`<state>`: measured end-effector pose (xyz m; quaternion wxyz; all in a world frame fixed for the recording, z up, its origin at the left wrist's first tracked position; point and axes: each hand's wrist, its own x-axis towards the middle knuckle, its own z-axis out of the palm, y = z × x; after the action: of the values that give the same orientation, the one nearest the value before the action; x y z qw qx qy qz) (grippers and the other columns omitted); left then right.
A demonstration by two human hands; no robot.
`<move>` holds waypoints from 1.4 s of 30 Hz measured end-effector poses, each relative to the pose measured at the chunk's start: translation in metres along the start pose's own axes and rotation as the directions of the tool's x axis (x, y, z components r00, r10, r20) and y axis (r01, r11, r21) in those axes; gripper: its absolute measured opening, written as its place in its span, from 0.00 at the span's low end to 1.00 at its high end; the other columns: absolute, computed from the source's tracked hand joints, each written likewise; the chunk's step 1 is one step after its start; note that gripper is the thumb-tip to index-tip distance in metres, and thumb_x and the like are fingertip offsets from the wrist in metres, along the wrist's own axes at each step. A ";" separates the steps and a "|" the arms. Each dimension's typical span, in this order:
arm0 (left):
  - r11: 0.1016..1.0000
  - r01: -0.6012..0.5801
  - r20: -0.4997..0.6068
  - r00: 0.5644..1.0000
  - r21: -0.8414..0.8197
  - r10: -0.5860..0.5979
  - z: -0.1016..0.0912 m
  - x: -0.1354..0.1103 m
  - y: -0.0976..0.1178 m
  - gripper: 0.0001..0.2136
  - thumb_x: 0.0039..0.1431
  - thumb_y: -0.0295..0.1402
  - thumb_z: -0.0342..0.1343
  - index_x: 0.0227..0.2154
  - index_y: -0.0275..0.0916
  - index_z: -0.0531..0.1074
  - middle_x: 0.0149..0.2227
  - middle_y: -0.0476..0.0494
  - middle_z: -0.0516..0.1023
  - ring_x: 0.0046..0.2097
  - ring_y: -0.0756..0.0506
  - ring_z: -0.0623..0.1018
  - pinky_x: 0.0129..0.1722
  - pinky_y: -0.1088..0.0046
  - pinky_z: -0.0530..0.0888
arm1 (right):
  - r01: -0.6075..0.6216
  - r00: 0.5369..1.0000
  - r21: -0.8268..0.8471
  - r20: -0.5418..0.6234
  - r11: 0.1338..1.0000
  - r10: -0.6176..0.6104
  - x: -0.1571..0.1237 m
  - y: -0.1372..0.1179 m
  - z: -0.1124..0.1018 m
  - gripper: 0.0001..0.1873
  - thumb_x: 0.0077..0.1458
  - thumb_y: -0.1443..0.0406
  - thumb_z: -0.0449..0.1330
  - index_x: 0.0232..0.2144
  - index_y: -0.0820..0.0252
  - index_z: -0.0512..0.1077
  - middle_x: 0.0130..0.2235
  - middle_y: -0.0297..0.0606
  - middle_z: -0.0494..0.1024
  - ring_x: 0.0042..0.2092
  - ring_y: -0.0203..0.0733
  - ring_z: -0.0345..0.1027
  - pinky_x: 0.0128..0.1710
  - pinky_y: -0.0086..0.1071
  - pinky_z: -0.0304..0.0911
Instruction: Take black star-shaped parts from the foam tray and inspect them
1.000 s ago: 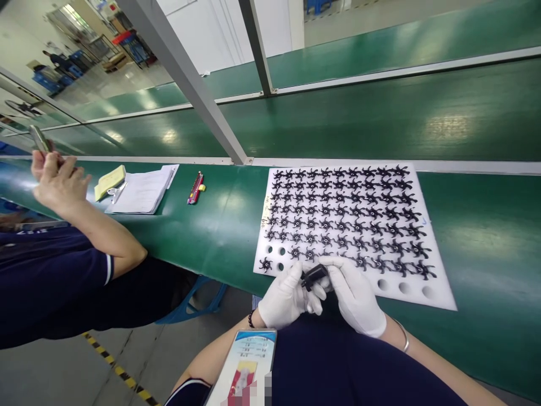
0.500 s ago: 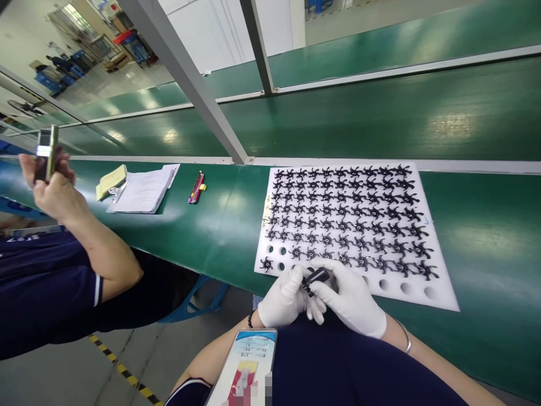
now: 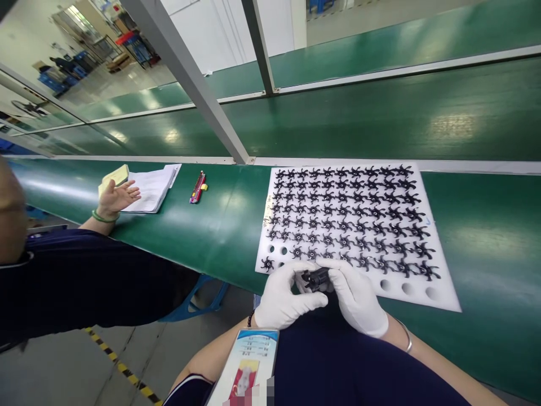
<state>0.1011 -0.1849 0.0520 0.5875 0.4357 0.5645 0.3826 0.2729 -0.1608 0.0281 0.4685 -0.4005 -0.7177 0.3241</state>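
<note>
Both my hands wear white gloves and meet at the near edge of the green belt. My left hand [image 3: 284,297] and my right hand [image 3: 356,295] pinch a small black part [image 3: 316,278] between their fingertips. Just beyond them lies a white foam tray [image 3: 439,299] whose holes hold several black impeller-shaped parts [image 3: 346,217]. A few holes along the tray's near row are empty.
A co-worker in a dark shirt sits at the left, a hand [image 3: 115,198] resting by a stack of papers [image 3: 147,189] and a yellow pad [image 3: 115,175]. A red pen-like tool [image 3: 196,186] lies on the green belt [image 3: 486,237]. A grey frame post [image 3: 190,79] crosses overhead. A badge [image 3: 247,366] hangs at my chest.
The co-worker lowered the raised hand, which held a small device, onto the belt by the papers. My hands have turned the black part slightly and stayed in place.
</note>
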 end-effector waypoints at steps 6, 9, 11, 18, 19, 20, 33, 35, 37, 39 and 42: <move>0.992 -0.118 0.000 0.993 0.054 0.118 -0.001 0.002 -0.006 0.26 0.40 0.40 0.73 0.43 0.36 0.76 0.46 0.38 0.76 0.46 0.42 0.77 0.48 0.64 0.74 | 0.027 0.999 -0.148 -0.026 0.989 -0.032 -0.001 0.002 0.001 0.13 0.68 0.68 0.49 0.45 0.61 0.73 0.40 0.38 0.80 0.38 0.36 0.77 0.39 0.24 0.73; 0.969 -0.226 0.017 0.974 0.100 0.226 -0.002 0.003 -0.005 0.22 0.41 0.35 0.73 0.41 0.37 0.76 0.45 0.41 0.78 0.47 0.43 0.77 0.49 0.68 0.73 | 0.047 0.999 -0.178 -0.005 0.983 -0.048 0.001 0.003 0.002 0.13 0.68 0.68 0.49 0.44 0.61 0.74 0.41 0.38 0.80 0.40 0.36 0.77 0.42 0.25 0.73; 0.956 -0.273 0.027 0.962 0.110 0.272 -0.002 0.002 -0.002 0.21 0.41 0.34 0.73 0.41 0.37 0.76 0.45 0.41 0.79 0.47 0.44 0.77 0.48 0.70 0.73 | 0.054 0.999 -0.177 0.011 0.983 -0.053 0.002 0.002 0.003 0.14 0.67 0.69 0.48 0.43 0.60 0.74 0.41 0.38 0.80 0.39 0.35 0.77 0.40 0.24 0.73; 0.874 -0.309 -0.011 0.941 0.376 0.338 -0.003 0.001 0.008 0.16 0.52 0.33 0.64 0.45 0.37 0.76 0.43 0.42 0.79 0.40 0.48 0.77 0.43 0.71 0.75 | -0.074 0.996 0.082 -0.044 0.994 0.078 -0.003 0.001 0.002 0.11 0.68 0.69 0.49 0.47 0.59 0.71 0.38 0.36 0.79 0.31 0.31 0.74 0.30 0.21 0.72; 0.863 -0.312 -0.018 0.938 0.397 0.347 -0.003 0.001 0.007 0.15 0.53 0.32 0.62 0.45 0.37 0.76 0.43 0.42 0.79 0.39 0.48 0.77 0.43 0.71 0.74 | -0.100 0.994 0.145 -0.040 0.984 0.106 -0.005 0.002 0.002 0.12 0.68 0.69 0.49 0.47 0.58 0.71 0.36 0.35 0.78 0.30 0.30 0.72 0.29 0.20 0.71; 0.874 -0.299 -0.016 0.944 0.383 0.330 -0.002 0.002 0.005 0.14 0.54 0.32 0.61 0.45 0.36 0.76 0.43 0.41 0.78 0.39 0.48 0.77 0.43 0.71 0.74 | -0.116 0.992 0.193 -0.035 0.974 0.125 -0.006 0.002 0.002 0.12 0.68 0.69 0.49 0.48 0.57 0.70 0.35 0.35 0.78 0.30 0.30 0.72 0.30 0.20 0.71; 0.917 0.082 0.260 0.965 -0.391 0.025 0.002 0.015 -0.019 0.32 0.57 0.46 0.63 0.57 0.29 0.63 0.35 0.40 0.75 0.30 0.49 0.79 0.29 0.77 0.74 | -0.118 0.992 0.419 0.018 0.900 0.122 -0.003 0.001 0.003 0.14 0.68 0.72 0.48 0.47 0.54 0.69 0.29 0.30 0.72 0.28 0.26 0.68 0.29 0.16 0.68; 0.907 0.083 0.257 0.966 -0.412 0.028 0.002 0.015 -0.021 0.31 0.59 0.45 0.61 0.59 0.30 0.62 0.35 0.40 0.76 0.30 0.49 0.79 0.29 0.77 0.74 | -0.089 0.996 0.421 0.024 0.903 0.087 -0.002 0.000 0.003 0.15 0.68 0.73 0.47 0.47 0.53 0.69 0.28 0.29 0.71 0.27 0.25 0.68 0.29 0.15 0.68; 0.903 0.083 0.259 0.965 -0.421 0.032 0.001 0.016 -0.023 0.28 0.61 0.43 0.60 0.58 0.31 0.63 0.35 0.40 0.76 0.30 0.49 0.79 0.30 0.77 0.74 | -0.062 0.998 0.411 0.026 0.910 0.057 0.000 -0.002 0.003 0.15 0.68 0.74 0.46 0.47 0.54 0.68 0.28 0.28 0.70 0.27 0.25 0.68 0.29 0.15 0.67; 0.903 0.076 0.264 0.964 -0.423 0.042 0.001 0.016 -0.025 0.25 0.62 0.42 0.59 0.57 0.31 0.65 0.35 0.40 0.76 0.31 0.50 0.79 0.30 0.77 0.75 | -0.063 0.998 0.395 0.029 0.916 0.056 0.001 -0.003 0.002 0.14 0.68 0.74 0.46 0.46 0.55 0.68 0.28 0.28 0.70 0.27 0.24 0.68 0.30 0.15 0.67; 0.905 0.075 0.254 0.966 -0.418 0.037 0.003 0.016 -0.025 0.24 0.61 0.42 0.60 0.55 0.32 0.67 0.35 0.41 0.76 0.30 0.50 0.78 0.30 0.77 0.75 | -0.058 0.998 0.377 0.025 0.924 0.053 0.002 -0.004 0.001 0.14 0.68 0.74 0.46 0.47 0.55 0.68 0.28 0.28 0.70 0.27 0.24 0.68 0.30 0.15 0.68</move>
<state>0.1039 -0.1781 0.0232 0.7398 0.3375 0.3913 0.4309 0.2699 -0.1610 0.0324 0.5223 -0.3205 -0.6336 0.4723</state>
